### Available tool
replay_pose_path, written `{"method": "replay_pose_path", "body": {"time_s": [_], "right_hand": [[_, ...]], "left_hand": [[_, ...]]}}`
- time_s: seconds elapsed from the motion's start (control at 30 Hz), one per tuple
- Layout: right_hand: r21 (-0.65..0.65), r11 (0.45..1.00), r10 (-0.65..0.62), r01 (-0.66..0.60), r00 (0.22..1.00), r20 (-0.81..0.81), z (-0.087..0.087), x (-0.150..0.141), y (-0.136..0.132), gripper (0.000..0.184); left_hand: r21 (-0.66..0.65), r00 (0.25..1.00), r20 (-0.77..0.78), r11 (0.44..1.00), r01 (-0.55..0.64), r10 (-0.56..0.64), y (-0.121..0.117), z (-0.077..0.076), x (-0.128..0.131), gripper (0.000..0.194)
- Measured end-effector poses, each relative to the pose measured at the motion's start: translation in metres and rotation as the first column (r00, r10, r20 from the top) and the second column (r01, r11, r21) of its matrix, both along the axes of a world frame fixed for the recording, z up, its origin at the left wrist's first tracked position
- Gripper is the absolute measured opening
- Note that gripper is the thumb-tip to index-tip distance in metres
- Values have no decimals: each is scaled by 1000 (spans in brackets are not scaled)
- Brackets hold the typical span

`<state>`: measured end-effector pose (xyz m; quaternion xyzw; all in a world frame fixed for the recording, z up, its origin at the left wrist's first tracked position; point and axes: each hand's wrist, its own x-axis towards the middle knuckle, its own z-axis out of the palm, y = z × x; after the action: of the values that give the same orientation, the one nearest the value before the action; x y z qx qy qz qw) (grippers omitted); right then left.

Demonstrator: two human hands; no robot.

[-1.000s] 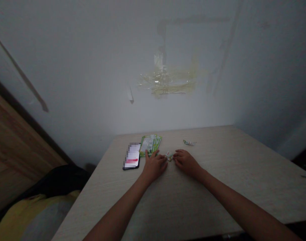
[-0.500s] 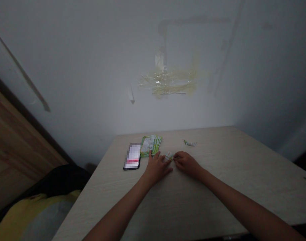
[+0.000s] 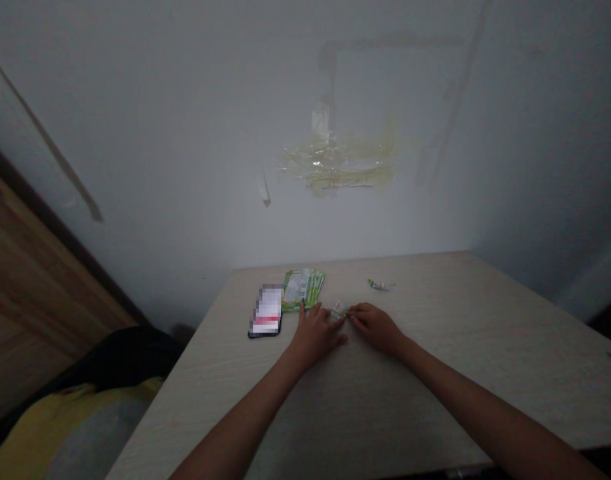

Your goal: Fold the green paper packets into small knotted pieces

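A small, whitish piece of printed paper (image 3: 338, 309) lies on the table between my two hands. My left hand (image 3: 316, 339) rests over the tabletop with its fingers spread, and some of its fingertips press on the paper's left side. On the other side, my right hand (image 3: 374, 325) has its fingers pinched together at the paper's right edge. Just beyond my left fingertips is a fanned stack of green-and-white printed sheets or packets (image 3: 301, 288). Whether the paper is folded is too small to tell.
A phone (image 3: 266, 312) with a blurred, lit screen lies left of the stack. Farther back on the right sits a narrow, twisted green-and-white piece (image 3: 381, 285). The pale wooden table (image 3: 450, 320) meets a wall with peeling tape (image 3: 345, 163). Yellow-and-grey fabric (image 3: 80, 427) is at the lower left.
Both hands keep nearly the same place at the small paper. The view has shifted very slightly; nothing is let go.
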<state>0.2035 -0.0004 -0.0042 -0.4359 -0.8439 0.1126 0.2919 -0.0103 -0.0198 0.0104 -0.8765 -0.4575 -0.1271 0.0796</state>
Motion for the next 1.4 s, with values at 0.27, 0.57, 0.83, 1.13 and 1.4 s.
{"method": "replay_pose_path", "body": {"time_s": [0.27,0.57,0.83,1.13,1.4], "right_hand": [[99,995,6,-17,994,107,1,-4,-2,26],[199,971,96,-130,980,173,5,-6,-5,21],[195,974,85,-112,986,141,6,-6,-5,22],[218,972,-122,86,980,155,7,-6,-1,20],[289,940,-248,184,946,206,4,-7,2,20]], "left_hand": [[12,996,84,1000,-6,5,2,-1,3,32],[-33,994,83,998,-62,65,0,8,5,25],[-18,996,82,999,-45,46,0,2,3,27],[-20,996,84,999,-26,27,-1,6,2,30],[-20,996,92,1000,-17,19,2,2,-1,32]]}}
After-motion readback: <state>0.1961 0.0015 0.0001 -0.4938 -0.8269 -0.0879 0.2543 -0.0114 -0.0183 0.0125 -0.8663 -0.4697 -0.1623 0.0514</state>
